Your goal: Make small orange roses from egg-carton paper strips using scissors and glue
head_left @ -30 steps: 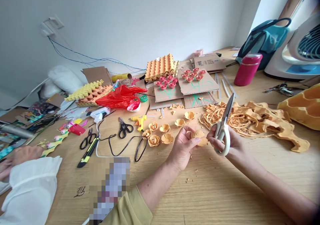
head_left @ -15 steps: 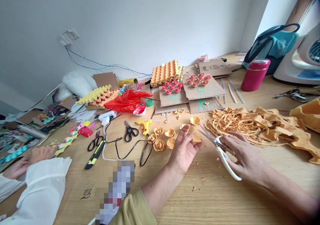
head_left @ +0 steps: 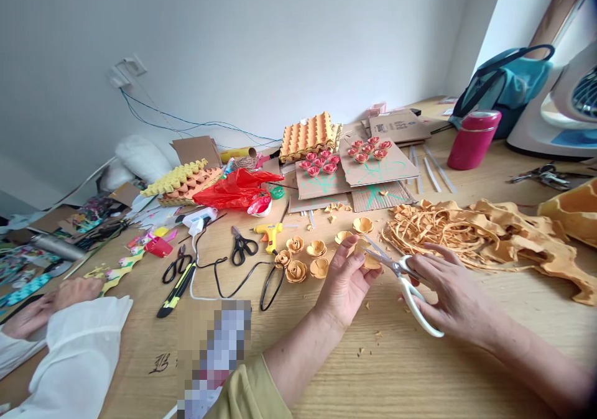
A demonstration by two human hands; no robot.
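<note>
My left hand point(head_left: 344, 283) pinches an orange egg-carton piece point(head_left: 372, 259) between thumb and fingers, partly hidden by them. My right hand point(head_left: 448, 285) grips white-handled scissors point(head_left: 422, 310), fingers through the loops. The blades point(head_left: 380, 252) are parted and reach the piece in my left hand. Behind and left of that hand sit several orange carton cups and flowers point(head_left: 296, 271). One open cup point(head_left: 362, 225) stands just beyond my fingertips. Small orange scraps lie on the wood below my hands.
A heap of orange carton trimmings point(head_left: 466, 226) lies to the right. Cardboard with red flowers point(head_left: 370, 164) is at the back. A yellow glue gun point(head_left: 269, 235), black scissors point(head_left: 243, 245) and a cutter knife point(head_left: 176, 290) lie left. Another person's hands point(head_left: 69, 294) rest at far left.
The scissors have moved left, so their blades now reach the carton piece. That piece has turned in my left hand.
</note>
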